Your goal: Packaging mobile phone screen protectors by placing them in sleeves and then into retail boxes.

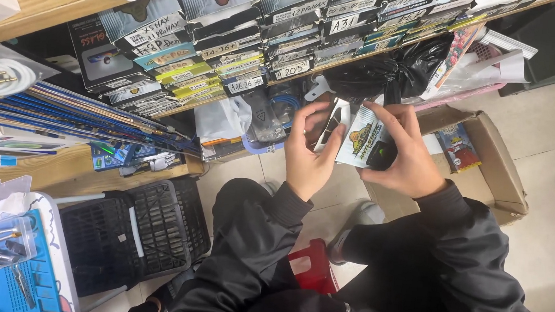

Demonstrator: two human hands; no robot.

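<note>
My left hand (306, 154) holds a small white package with a dark window (331, 124) between thumb and fingers. My right hand (401, 156) grips a flat printed packet, white and green with a yellow emblem (359, 138), together with a small black object (382, 156) under the thumb. Both hands are held close together above my knees, in dark sleeves. Behind them lie clear bags of cables (264, 114) and a black plastic bag (396, 70).
A wooden shelf carries rows of flat labelled boxes (232, 52). A cardboard box (498, 167) stands on the tiled floor at right. A black plastic crate (131, 230), a blue work mat with tools (5, 275) and a red stool (309, 268) are lower left.
</note>
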